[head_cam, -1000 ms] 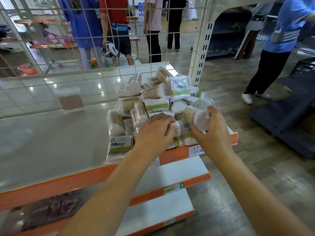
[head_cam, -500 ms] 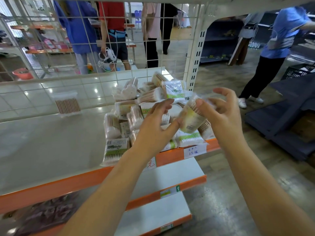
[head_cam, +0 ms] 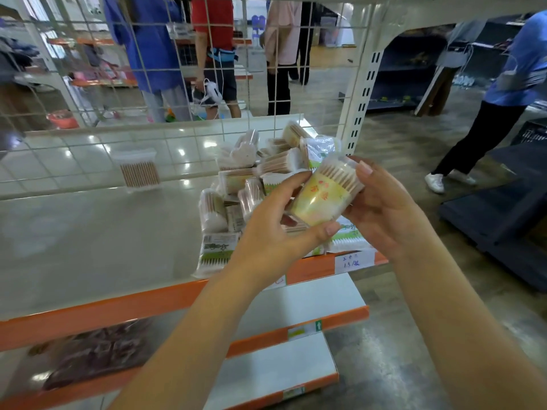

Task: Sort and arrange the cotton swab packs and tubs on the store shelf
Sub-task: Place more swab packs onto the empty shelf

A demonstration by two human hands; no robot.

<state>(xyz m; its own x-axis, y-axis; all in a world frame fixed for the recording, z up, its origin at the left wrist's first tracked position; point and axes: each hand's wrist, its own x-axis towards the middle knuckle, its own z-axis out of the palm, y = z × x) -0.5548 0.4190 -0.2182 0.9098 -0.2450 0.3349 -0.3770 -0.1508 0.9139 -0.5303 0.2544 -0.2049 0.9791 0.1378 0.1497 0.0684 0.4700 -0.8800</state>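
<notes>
A round tub of cotton swabs [head_cam: 324, 192] with a yellow-green label is held tilted above the shelf's right end. My left hand [head_cam: 278, 229] grips its lower part with thumb and fingers curled round it. My right hand [head_cam: 381, 208] holds its upper end, one fingertip on the clear lid. Behind and below lies a loose heap of swab packs and tubs [head_cam: 251, 179]. A flat green-and-white pack [head_cam: 214, 254] lies at the heap's front left. One clear rectangular tub [head_cam: 139, 171] stands alone at the shelf's back.
The beige shelf [head_cam: 88, 247] has an orange front edge with a handwritten price tag [head_cam: 353, 260]. A wire grid [head_cam: 165, 84] closes the back; a white slotted upright [head_cam: 362, 108] stands at right. Lower shelves jut out below. Several people stand behind and to the right.
My right hand lifted the tub off the heap and turned it. My left hand left the pile and took hold of the tub's lower part. Both hands now hold it higher.
</notes>
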